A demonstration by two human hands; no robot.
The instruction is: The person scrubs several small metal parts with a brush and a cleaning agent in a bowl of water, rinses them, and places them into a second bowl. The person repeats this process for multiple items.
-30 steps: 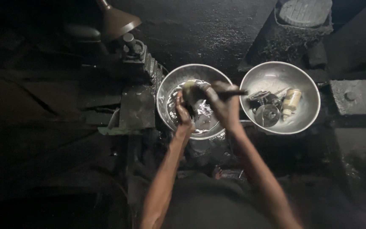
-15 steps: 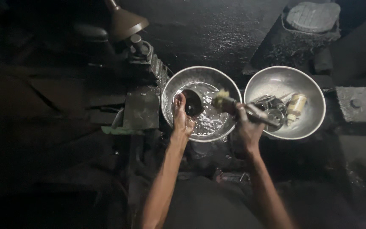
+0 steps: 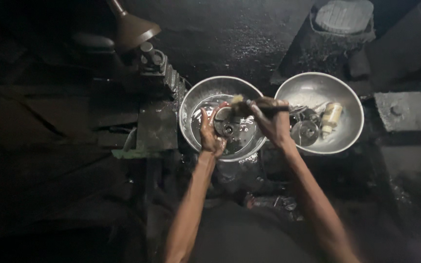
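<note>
A second steel bowl (image 3: 347, 141) of metal parts sits just right of my wash bowl (image 3: 196, 102). Over the wash bowl, my left hand (image 3: 211, 134) grips a round metal part (image 3: 224, 122); my right hand (image 3: 271, 119) is clenched around a brush (image 3: 249, 106) touching it.

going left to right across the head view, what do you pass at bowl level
Left hand → round metal part held over the left bowl → brush → right hand → right bowl holding metal parts and a pale cylinder.
</note>
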